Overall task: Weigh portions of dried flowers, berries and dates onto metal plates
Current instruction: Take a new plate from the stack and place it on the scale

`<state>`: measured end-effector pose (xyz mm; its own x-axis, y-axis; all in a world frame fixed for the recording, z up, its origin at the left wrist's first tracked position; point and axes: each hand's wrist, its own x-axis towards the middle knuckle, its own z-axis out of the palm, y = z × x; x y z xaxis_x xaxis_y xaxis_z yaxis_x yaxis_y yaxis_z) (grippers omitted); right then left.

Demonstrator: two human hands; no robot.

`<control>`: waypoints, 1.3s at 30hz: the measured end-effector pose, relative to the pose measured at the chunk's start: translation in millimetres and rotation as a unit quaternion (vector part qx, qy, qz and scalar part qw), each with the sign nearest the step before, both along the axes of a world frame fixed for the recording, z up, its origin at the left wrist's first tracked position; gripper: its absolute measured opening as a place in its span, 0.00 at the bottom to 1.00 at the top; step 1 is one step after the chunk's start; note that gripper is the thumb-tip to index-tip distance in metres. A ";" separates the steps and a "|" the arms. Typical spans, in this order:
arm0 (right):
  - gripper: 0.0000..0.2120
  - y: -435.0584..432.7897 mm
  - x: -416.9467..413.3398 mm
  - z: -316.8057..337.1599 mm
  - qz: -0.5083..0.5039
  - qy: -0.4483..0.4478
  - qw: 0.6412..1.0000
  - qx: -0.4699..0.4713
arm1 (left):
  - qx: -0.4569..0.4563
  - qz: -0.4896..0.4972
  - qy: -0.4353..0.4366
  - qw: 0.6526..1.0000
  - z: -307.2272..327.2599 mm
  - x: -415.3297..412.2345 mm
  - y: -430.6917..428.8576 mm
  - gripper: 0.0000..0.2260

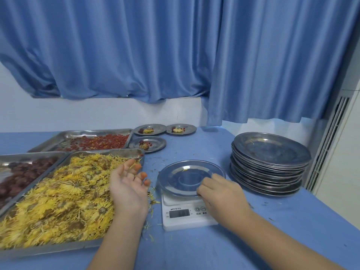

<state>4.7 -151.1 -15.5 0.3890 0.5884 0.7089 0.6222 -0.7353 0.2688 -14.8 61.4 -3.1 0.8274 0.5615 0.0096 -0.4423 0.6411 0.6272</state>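
Observation:
A metal plate (187,172), nearly bare, rests on a white digital scale (185,215). My right hand (222,191) grips the plate's near right rim with curled fingers. My left hand (128,184) hovers palm-up and open over the right edge of a tray of yellow dried flowers (58,195). Behind it stand a tray of red berries (97,143) and, at the left, a tray of dark dates (21,176). Three filled plates lie further back (149,129), (181,129), (148,145).
A tall stack of metal plates (270,162) stands at the right on the blue table (233,240). Loose petals litter the table around the scale. Blue curtains hang behind; a white vented unit (327,145) is at the far right.

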 end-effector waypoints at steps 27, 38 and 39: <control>0.11 -41.5 -21.0 -30.5 0.061 0.316 0.932 0.170 | 0.024 -0.013 -0.001 1.000 -2.5 -0.5 1.8 0.12; 0.09 -46.1 -22.7 -38.1 0.033 0.316 0.941 0.114 | 0.073 -0.028 0.001 0.997 -3.8 -1.7 -2.0 0.12; 0.11 -45.6 -22.8 -39.0 0.028 0.314 0.943 0.107 | 0.079 -0.031 -0.002 0.996 -4.1 -1.5 -2.3 0.11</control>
<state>-18.1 -196.7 -54.5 0.7439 0.4904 0.4541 0.6492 -0.6917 -0.3163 -16.3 59.1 -7.2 0.8598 0.5013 0.0978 -0.4083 0.5596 0.7212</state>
